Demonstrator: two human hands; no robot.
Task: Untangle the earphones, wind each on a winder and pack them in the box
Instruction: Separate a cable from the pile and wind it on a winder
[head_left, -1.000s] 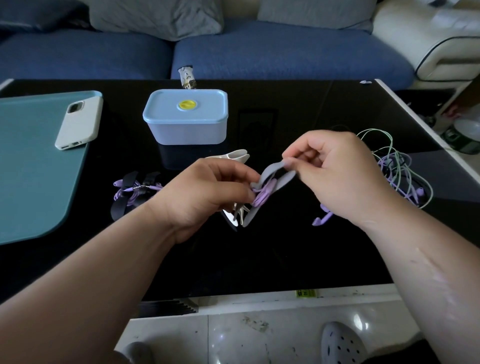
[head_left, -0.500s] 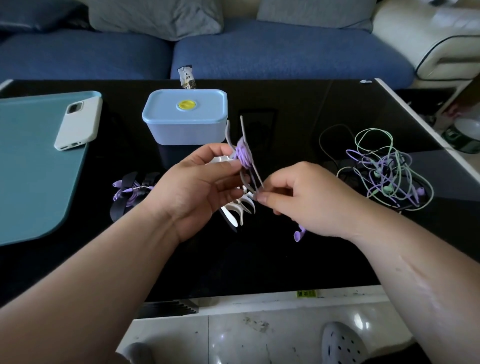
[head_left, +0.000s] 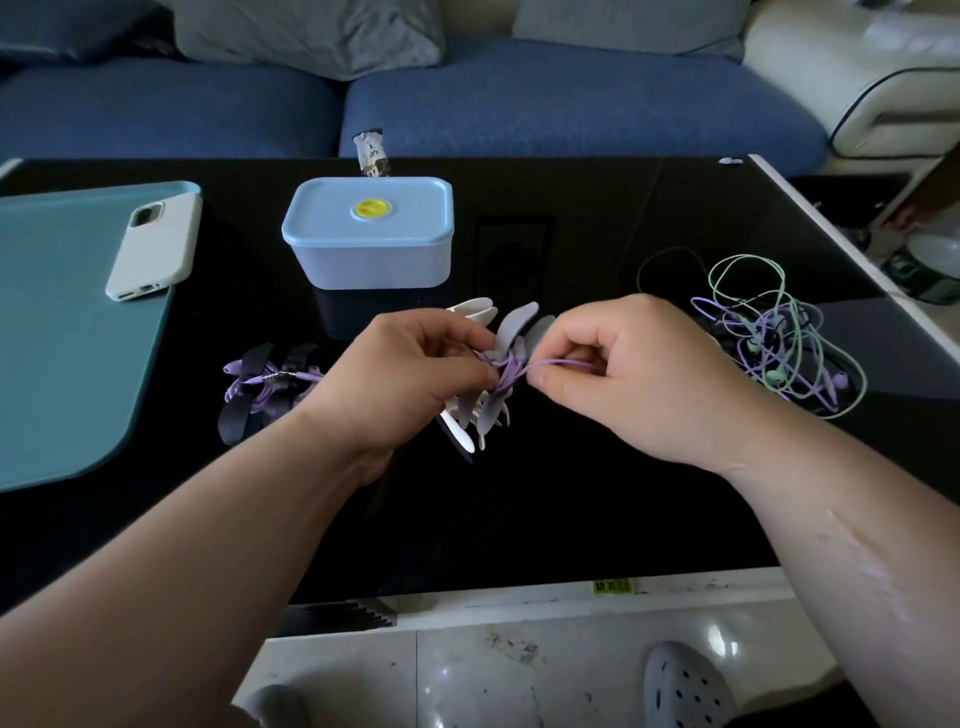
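My left hand (head_left: 415, 379) grips a grey winder (head_left: 511, 332) with purple earphone cord (head_left: 506, 371) wrapped round its middle. My right hand (head_left: 639, 374) pinches the free end of that purple cord just right of the winder, pulled taut. Under the hands lie spare white winders (head_left: 470, 312) on the black table. To the left, a dark winder (head_left: 265, 387) holds a wound purple earphone. A tangle of green and purple earphones (head_left: 779, 338) lies to the right. The light blue box (head_left: 369, 234), lid on with a yellow button, stands behind the hands.
A white phone (head_left: 153, 241) rests on a teal mat (head_left: 62, 332) at the left. A small wrapper (head_left: 371, 153) stands at the table's far edge. The black table (head_left: 571, 519) ends in a white rim on the right. A blue sofa lies beyond.
The winder has swung from upright to tilted between my hands. My right hand rose from below it to its right side and now pulls the purple cord sideways.
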